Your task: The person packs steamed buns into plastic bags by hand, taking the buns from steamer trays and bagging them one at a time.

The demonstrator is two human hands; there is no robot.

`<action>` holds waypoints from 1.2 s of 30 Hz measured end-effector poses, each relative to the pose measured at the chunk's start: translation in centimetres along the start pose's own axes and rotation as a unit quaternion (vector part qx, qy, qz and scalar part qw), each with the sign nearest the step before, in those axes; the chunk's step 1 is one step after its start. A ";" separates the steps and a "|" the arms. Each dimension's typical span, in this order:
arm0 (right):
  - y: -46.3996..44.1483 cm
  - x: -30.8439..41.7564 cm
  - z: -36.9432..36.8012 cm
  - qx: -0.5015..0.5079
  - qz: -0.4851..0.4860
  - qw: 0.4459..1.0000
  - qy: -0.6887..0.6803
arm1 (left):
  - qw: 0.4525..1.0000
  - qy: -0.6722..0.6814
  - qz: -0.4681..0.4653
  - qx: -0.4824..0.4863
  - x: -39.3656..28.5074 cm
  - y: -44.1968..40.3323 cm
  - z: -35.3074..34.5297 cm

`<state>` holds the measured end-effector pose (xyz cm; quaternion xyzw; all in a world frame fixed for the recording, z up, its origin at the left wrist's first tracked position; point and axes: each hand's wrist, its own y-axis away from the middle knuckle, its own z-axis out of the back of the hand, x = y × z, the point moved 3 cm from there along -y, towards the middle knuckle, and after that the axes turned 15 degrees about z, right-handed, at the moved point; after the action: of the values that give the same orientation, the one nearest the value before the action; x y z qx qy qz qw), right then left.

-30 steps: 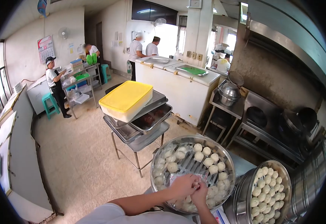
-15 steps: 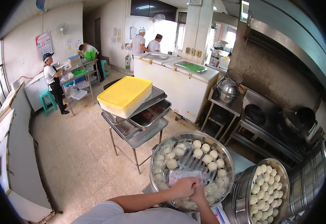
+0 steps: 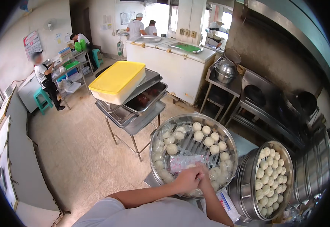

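Observation:
My left hand [image 3: 188,179] is closed and meets my right hand [image 3: 205,174] over the near part of a round metal steamer tray [image 3: 230,140]. My right hand's fingers are also closed, slightly blurred. Whatever lies between them is hidden. Just beyond my hands, a clear plastic packet with pink print [image 3: 180,162] lies on the slatted rack. Round white buns [image 3: 209,141] sit bare at the tray's far right. More buns in clear plastic wrap [image 3: 171,149] line the left side, and others lie along the near right.
To the right stands a second steamer [image 3: 244,191] full of buns [image 3: 270,178], beside stacked steamer tiers [image 3: 313,170]. Ahead, a metal stand holds trays and a yellow-lidded tub [image 3: 118,77]. White chest freezers [image 3: 165,68] and a stove [image 3: 261,100] stand farther back. Several people work beyond.
My joined hands have shifted slightly, staying together over the near side of the tray. The view has tilted down, so the room sits higher. The buns look unchanged.

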<state>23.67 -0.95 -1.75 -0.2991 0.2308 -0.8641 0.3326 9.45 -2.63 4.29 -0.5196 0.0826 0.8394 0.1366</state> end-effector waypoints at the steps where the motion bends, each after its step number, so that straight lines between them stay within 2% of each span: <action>1: 0.4 0.1 0.2 -0.009 0.013 1.000 0.004 | 1.000 0.010 0.012 0.015 -0.2 0.0 0.3; 2: 0.8 0.2 0.4 -0.019 0.026 0.999 0.008 | 0.999 0.020 0.023 0.029 -0.2 0.0 0.5; 5: 0.1 1.4 2.5 0.036 -0.093 0.995 -0.019 | 0.996 0.083 -0.005 -0.008 0.3 -0.1 2.1; 7: -2.9 4.9 5.7 0.085 -0.191 0.977 -0.032 | 0.989 0.105 0.023 -0.102 2.3 -1.8 3.4; 8: -3.7 6.1 6.5 0.081 -0.129 0.987 -0.044 | 0.981 0.116 0.039 -0.147 4.0 -2.7 3.6; 9: -4.4 7.0 7.2 0.077 -0.064 0.993 -0.056 | 0.911 0.344 0.226 0.029 5.5 -3.2 2.9; 10: -4.9 7.7 7.4 0.072 0.004 0.995 -0.066 | 0.842 0.440 0.289 0.121 5.8 -2.9 2.1; 12: -4.7 7.8 5.7 0.077 0.030 0.994 -0.071 | 0.642 0.592 0.390 0.292 4.8 -1.8 1.2; 13: -4.7 7.9 5.2 0.078 0.042 0.993 -0.074 | 0.623 0.615 0.401 0.271 4.9 -1.6 0.7; 16: -5.5 7.8 5.6 0.104 0.030 0.987 -0.122 | 0.590 0.676 0.356 0.262 5.7 -1.3 -0.4; 19: -5.5 8.4 7.2 0.095 -0.044 0.989 -0.101 | 0.589 0.688 0.370 0.207 7.2 -1.6 -0.5; 22: -6.2 8.6 9.7 0.065 -0.017 0.995 -0.068 | 0.543 0.741 0.319 0.231 9.6 -2.7 0.8; 25: -6.1 8.0 12.2 -0.020 -0.093 0.994 -0.056 | 0.527 0.764 0.309 0.208 8.8 -2.7 3.1; 28: -9.0 11.7 12.7 -0.063 -0.034 0.996 0.054 | 0.548 0.743 0.325 0.206 7.1 -2.2 4.2; 30: -9.2 11.9 11.2 -0.039 0.028 0.995 0.087 | 0.557 0.704 0.335 0.288 7.3 -2.3 3.1; 31: -8.2 11.0 10.2 -0.021 0.029 0.997 0.070 | 0.556 0.682 0.340 0.332 7.4 -2.2 2.3; 32: -7.1 10.1 9.1 -0.003 0.028 0.998 0.053 | 0.580 0.657 0.361 0.320 7.2 -2.0 2.1; 34: -5.7 8.9 8.3 0.014 -0.035 0.999 -0.032 | 0.626 0.604 0.395 0.294 6.6 -1.8 1.9; 36: -5.1 8.2 8.5 -0.023 -0.057 0.997 -0.048 | 0.778 0.505 0.321 0.191 8.9 -2.1 0.8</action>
<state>22.24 -5.07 10.39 -0.3602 0.2171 -0.8609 0.2863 5.67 0.90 -3.27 -0.7755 0.4605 0.4187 -0.1061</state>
